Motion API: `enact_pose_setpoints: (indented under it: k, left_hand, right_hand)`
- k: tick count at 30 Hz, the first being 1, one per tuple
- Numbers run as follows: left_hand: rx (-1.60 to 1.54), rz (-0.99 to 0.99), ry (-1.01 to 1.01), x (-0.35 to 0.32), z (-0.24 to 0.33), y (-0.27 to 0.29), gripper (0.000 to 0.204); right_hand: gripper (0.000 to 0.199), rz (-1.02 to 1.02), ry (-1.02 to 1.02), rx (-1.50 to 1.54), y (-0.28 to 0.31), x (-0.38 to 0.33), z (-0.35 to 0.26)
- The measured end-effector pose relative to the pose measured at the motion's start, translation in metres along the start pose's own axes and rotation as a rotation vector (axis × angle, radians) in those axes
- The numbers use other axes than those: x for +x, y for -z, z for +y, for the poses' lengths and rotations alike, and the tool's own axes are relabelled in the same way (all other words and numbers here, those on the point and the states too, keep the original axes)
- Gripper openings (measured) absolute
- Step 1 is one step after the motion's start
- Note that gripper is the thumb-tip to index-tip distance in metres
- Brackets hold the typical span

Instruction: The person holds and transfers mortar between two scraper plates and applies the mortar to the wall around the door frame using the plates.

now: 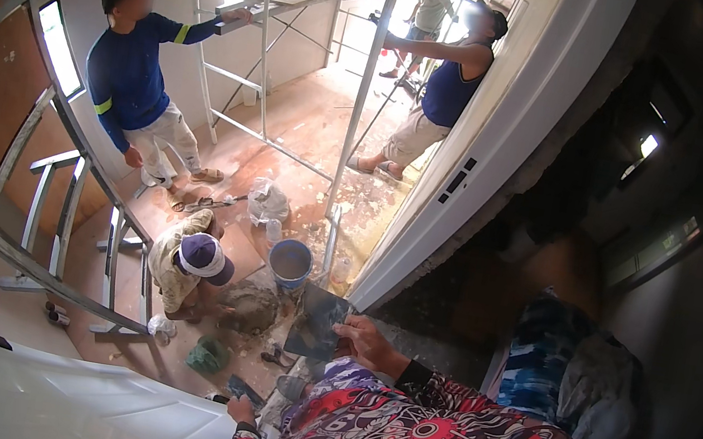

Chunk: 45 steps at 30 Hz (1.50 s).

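My right hand (373,346) is closed on the edge of a dark, flat, squarish board (317,320), held out in front of my patterned sleeve. Lower and to the left, my left hand (242,410) is wrapped round the handle of a small trowel (242,389), whose dark blade points away from me. Beyond the board stands a blue bucket (287,277) with grey contents. A heap of wet grey mortar (249,307) lies on the floor left of the board. Near the trowel is a crumpled green bag (208,355).
A person in a cap (189,260) crouches beside the mortar. Two more people grip a metal scaffold (352,128); another stands behind. A metal frame (41,262) leans at left. A white door (83,402) and a white door frame (470,165) flank me.
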State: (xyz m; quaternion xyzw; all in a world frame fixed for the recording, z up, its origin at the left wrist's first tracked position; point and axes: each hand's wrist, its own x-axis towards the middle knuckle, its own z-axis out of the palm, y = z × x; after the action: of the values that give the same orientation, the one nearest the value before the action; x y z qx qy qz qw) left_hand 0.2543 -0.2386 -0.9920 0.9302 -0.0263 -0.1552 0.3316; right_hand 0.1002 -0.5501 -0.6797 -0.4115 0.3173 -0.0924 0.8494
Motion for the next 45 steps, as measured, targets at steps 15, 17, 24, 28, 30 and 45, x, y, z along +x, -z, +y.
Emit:
enact_pose_setpoints:
  k: [15, 17, 24, 28, 30, 45]
  left_hand:
    - [-0.121, 0.095, -0.024, 0.002, -0.003, -0.008, 0.033]
    - [-0.093, 0.11, -0.027, 0.003, -0.01, -0.009, 0.033]
    - [-0.123, 0.048, 0.039, -0.005, 0.012, 0.002, 0.034]
    - [-0.083, 0.063, 0.028, -0.005, 0.011, 0.005, 0.033]
    - [-0.077, 0.054, 0.031, -0.001, 0.002, 0.003, 0.033]
    - [0.005, 0.046, -0.019, 0.002, -0.003, -0.002, 0.036]
  right_hand:
    - [0.012, 0.006, -0.012, 0.009, -0.003, 0.0, -0.002]
    - [0.012, 0.0, -0.018, 0.007, -0.004, 0.002, -0.001]
    - [0.012, 0.005, -0.014, 0.02, -0.003, 0.002, -0.001]
    - [0.012, 0.014, -0.022, -0.002, -0.004, 0.003, -0.001]
    - [0.012, 0.008, -0.021, -0.004, -0.005, 0.004, -0.001]
    - [0.016, 0.068, -0.034, -0.063, -0.017, -0.006, -0.013]
